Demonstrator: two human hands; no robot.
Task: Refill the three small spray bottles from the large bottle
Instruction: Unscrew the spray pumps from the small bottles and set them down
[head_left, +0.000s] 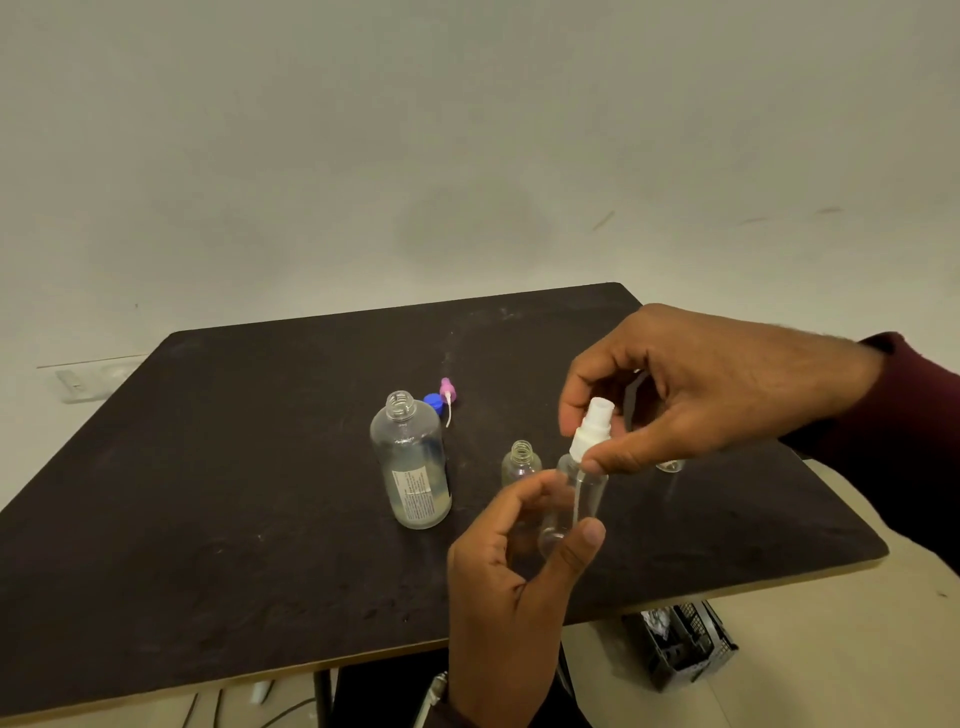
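Head view: left hand (511, 566) fingers grip spray bottle (574, 499); right hand (691, 395) fingers pinch its white cap (591, 428)

— Dark square table (208, 519), pale edge banding along the near side. On top?
— Large clear bottle (410, 465) near the middle, upright, uncapped, label facing the near edge.
— Behind that?
— Blue cap (432, 400) and pink spray head (448, 391) with white tube, touching, toward the far edge.
— Rightward?
— Small open bottle (521, 460) upright; another clear piece (670, 466) nearer the right edge, mostly hidden
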